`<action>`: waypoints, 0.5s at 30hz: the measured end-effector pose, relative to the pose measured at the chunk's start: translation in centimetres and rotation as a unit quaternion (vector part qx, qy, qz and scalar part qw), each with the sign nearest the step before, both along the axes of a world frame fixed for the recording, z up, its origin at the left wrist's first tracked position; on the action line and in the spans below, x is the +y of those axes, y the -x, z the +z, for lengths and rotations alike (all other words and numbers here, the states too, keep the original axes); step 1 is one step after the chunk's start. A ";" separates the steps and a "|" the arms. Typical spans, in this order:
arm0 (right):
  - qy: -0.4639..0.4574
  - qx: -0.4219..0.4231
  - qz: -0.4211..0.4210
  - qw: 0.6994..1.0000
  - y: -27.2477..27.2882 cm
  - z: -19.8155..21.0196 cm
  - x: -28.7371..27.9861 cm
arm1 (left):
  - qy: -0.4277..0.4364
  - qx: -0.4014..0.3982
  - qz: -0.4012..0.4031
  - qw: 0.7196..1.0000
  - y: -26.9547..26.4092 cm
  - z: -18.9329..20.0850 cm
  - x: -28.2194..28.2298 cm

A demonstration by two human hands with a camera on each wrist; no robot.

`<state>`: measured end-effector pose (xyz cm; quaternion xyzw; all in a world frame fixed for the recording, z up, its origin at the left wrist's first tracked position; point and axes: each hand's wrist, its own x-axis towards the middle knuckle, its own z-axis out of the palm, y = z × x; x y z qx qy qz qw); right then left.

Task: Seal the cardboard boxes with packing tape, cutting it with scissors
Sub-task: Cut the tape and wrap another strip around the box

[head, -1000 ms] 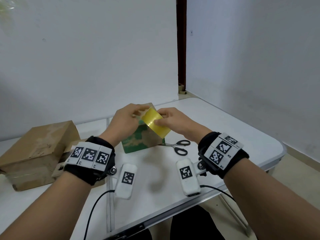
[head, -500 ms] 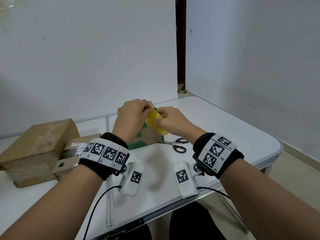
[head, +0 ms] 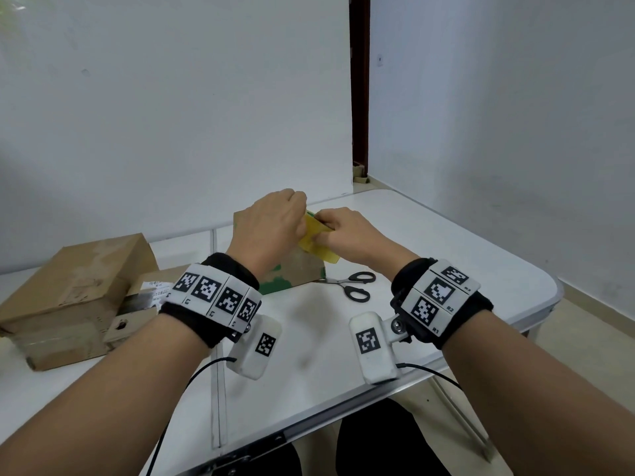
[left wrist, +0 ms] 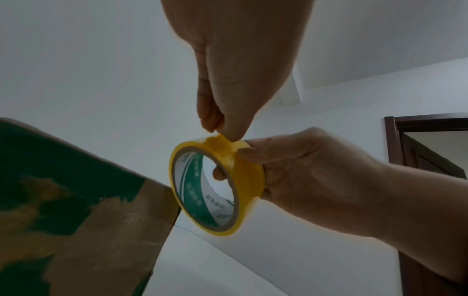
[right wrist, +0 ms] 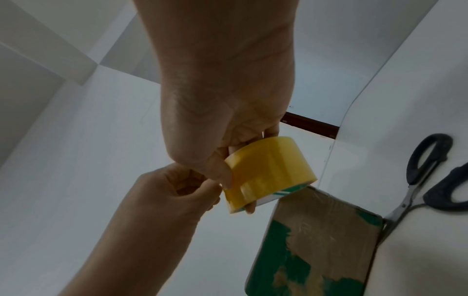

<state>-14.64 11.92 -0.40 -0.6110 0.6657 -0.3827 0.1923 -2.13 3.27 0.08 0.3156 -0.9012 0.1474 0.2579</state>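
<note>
A yellow packing tape roll hangs in the air between my two hands, just above the green and brown cardboard box. My right hand grips the roll with the thumb on its outer face and fingers through the core. The thumb and forefinger of my left hand pinch the tape's edge at the top of the roll. Black-handled scissors lie shut on the white table, right of the box. The scissors touch the box's corner.
A large brown cardboard box and a smaller flat carton sit at the table's left. Walls stand close behind and to the right, and the table's rounded corner is at the right.
Both hands have closed in on the roll. My left hand has turned over its top and now pinches the tape's edge, so the roll's face is mostly hidden in the head view.
</note>
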 end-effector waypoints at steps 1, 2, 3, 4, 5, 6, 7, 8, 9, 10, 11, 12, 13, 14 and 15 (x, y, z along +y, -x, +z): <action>0.002 -0.019 0.005 1.000 0.2 0.1 0.1 | -0.005 0.007 -0.016 1.000 -0.2 -0.2 -0.1; 0.001 -0.034 0.009 0.999 0.3 0.2 0.3 | -0.008 0.013 -0.033 0.999 -0.5 -0.4 -0.3; 0.000 -0.041 0.012 0.999 0.5 0.1 0.3 | -0.010 0.019 -0.052 0.998 -0.7 -0.6 -0.6; -0.004 -0.045 0.017 0.999 0.6 0.0 0.2 | -0.020 0.029 -0.071 0.997 -1.0 -0.7 -0.8; -0.007 -0.049 0.019 0.999 0.7 -0.1 0.2 | -0.040 0.047 -0.091 0.994 -1.2 -0.7 -0.9; -0.012 -0.057 0.016 0.998 0.8 -0.2 0.2 | -0.070 0.069 -0.106 0.990 -1.4 -0.7 -1.0; -0.012 -0.064 0.009 0.998 1.0 -0.4 0.0 | -0.103 0.095 -0.113 0.984 -1.5 -0.6 -1.0; -0.012 -0.069 0.002 0.998 1.1 -0.4 -0.1 | -0.137 0.120 -0.113 0.977 -1.5 -0.5 -1.0; -0.009 -0.072 -0.003 0.997 1.1 -0.4 -0.1 | -0.170 0.141 -0.109 0.969 -1.5 -0.4 -1.0; -0.008 -0.071 -0.004 0.997 1.1 -0.2 -0.1 | -0.203 0.162 -0.104 0.960 -1.6 -0.3 -1.1; -0.005 -0.070 -0.001 0.998 1.1 -0.1 -0.1 | -0.237 0.187 -0.103 0.948 -1.6 -0.2 -1.1; -0.003 -0.066 0.001 0.998 1.1 0.1 -0.1 | -0.270 0.209 -0.103 0.934 -1.6 -0.1 -1.1; 0.001 -0.062 0.003 0.998 1.0 0.1 -0.1 | -0.297 0.228 -0.105 0.921 -1.5 -0.1 -1.1; 0.003 -0.061 0.002 0.998 0.9 0.2 -0.1 | -0.314 0.245 -0.105 0.911 -1.5 -0.1 -1.2; 0.004 -0.060 -0.001 0.998 0.9 0.2 -0.2 | -0.319 0.259 -0.103 0.906 -1.3 -0.2 -1.1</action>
